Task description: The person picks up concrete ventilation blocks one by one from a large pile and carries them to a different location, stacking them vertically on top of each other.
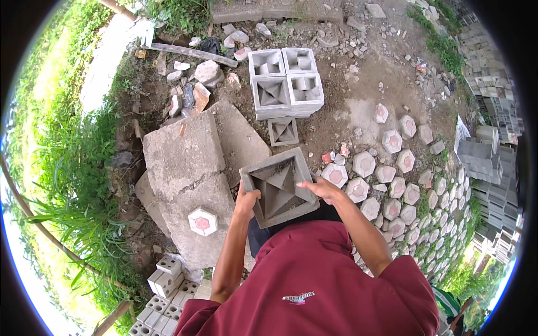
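Observation:
Between my hands, in front of my body, is a square grey concrete vent block with a raised frame and slanted faces inside. My left hand grips its left side, the thumb over the rim. At its right side, my right hand is closed on the frame, thumb on top. The block is turned slightly and held off the ground. Just beyond it a similar vent block lies on the dirt, touching or close to a stack of lighter grey vent blocks set two by two.
Broken concrete slabs lie to the left, with a hexagonal paver on one. Many hexagonal pavers cover the ground at right. Hollow blocks are piled at lower left, more grey blocks at far right. Rubble sits beyond the slabs.

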{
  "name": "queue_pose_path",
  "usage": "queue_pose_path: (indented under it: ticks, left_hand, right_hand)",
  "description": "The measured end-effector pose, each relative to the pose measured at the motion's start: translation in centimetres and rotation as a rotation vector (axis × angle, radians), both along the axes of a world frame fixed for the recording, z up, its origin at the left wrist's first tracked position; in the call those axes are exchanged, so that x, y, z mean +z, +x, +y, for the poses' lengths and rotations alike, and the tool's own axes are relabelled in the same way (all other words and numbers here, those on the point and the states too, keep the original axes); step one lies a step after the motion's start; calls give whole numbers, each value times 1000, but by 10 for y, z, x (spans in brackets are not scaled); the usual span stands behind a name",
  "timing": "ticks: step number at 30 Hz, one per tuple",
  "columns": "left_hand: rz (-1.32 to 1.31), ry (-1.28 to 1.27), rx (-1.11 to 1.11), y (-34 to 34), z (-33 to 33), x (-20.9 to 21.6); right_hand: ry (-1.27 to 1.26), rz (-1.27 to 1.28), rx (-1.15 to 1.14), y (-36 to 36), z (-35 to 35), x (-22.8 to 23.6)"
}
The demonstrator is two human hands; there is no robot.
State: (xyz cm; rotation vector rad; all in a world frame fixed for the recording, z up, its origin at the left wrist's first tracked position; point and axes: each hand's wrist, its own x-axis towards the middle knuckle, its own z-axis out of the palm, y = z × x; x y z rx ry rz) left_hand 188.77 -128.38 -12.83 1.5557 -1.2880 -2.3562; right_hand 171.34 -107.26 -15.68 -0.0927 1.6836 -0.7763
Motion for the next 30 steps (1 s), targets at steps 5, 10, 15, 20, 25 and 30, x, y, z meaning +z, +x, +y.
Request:
queue_pose_path:
  ticks: [5, 10, 15, 20, 25, 30]
  left_hand:
    - [107, -93, 41, -7, -16, 12]
    - [234, -102, 114, -20, -33, 39]
    - [211, -111, 60, -32, -53, 58]
    - [187, -88, -34, -54, -75, 53]
    - [111, -123, -36, -66, -72, 43]
    - [76, -97, -27, -78, -42, 44]
  right_hand:
    - [-91, -80, 51, -32, -52, 107]
    - [-137, 6, 56, -45, -72, 122]
    - [-65, 173, 32, -47, -80, 118]
    - [0, 129, -11, -58, -84, 105]
    - [-38, 152, -32, -60, -80, 103]
    - [6, -18, -78, -70, -56, 84]
